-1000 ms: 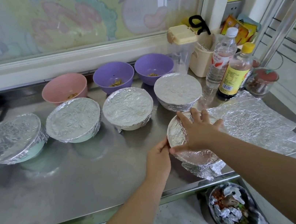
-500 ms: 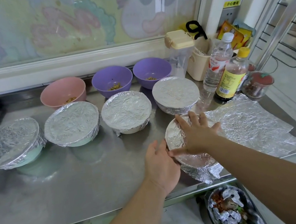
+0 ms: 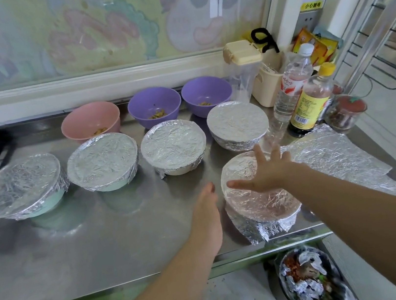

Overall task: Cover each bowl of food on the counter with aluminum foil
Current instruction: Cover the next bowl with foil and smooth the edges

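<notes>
Sealing the foil on the bowl nearest the front edge of the steel counter [image 3: 127,237].
The right hand [image 3: 269,171], fingers spread and flat, lies on top of the round foil-topped bowl [image 3: 264,204]. The left hand [image 3: 206,210], fingers straight and together, sits just beside the bowl's left wall. The loose foil skirt likely needs crimping under the rim all round.

- Steel counter [image 3: 102,236]: a foil-wrapped bowl [image 3: 262,207] stands near its front edge, with crumpled foil flaring out at the base.
- Right hand [image 3: 267,173]: fingers straight and spread over that bowl's foil top.
- Left hand [image 3: 207,212]: flat, just beside the bowl's left side.
- Behind them is a row of four foil-covered bowls [image 3: 102,162].
- Farther back stand an uncovered pink bowl [image 3: 89,119] and two uncovered purple bowls [image 3: 154,103], each holding food scraps.
- A loose crinkled foil sheet [image 3: 335,162] lies to the right.
</notes>
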{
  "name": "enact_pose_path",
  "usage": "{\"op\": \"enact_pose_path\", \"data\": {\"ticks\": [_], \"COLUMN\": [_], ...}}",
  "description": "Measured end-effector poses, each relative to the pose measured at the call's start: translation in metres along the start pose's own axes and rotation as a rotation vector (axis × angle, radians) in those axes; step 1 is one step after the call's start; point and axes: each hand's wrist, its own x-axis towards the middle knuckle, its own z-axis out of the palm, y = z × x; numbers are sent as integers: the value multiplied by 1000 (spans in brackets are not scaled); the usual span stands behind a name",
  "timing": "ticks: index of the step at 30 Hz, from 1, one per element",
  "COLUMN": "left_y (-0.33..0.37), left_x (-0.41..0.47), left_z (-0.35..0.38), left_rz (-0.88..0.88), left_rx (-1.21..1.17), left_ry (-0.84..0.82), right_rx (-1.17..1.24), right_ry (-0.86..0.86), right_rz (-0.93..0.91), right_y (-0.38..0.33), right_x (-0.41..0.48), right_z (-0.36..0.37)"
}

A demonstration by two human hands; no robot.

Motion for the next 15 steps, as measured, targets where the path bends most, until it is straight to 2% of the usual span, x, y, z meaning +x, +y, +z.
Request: {"op": "enact_pose_path", "data": {"ticks": [4, 6, 11, 13, 15], "left_y": [-15, -20, -16, -12, -8], "left_x": [-30, -36, -35, -35, -33], "left_z": [2, 0, 1, 4, 12], "left_rz": [146, 188, 170, 100, -11], "left_rx": [361, 406, 521, 440, 211], "left_ry": [-25, 28, 200, 220, 225], "right_rx": [-155, -184, -196, -195, -199], "right_ry": [52, 21, 4, 10, 14], "right_rz": [-209, -273, -277, -271, -265], "right_y": [1, 0, 1, 0, 0], "right_x": [-2, 1, 6, 6, 6], "right_z": [-3, 0, 3, 3, 3]}}
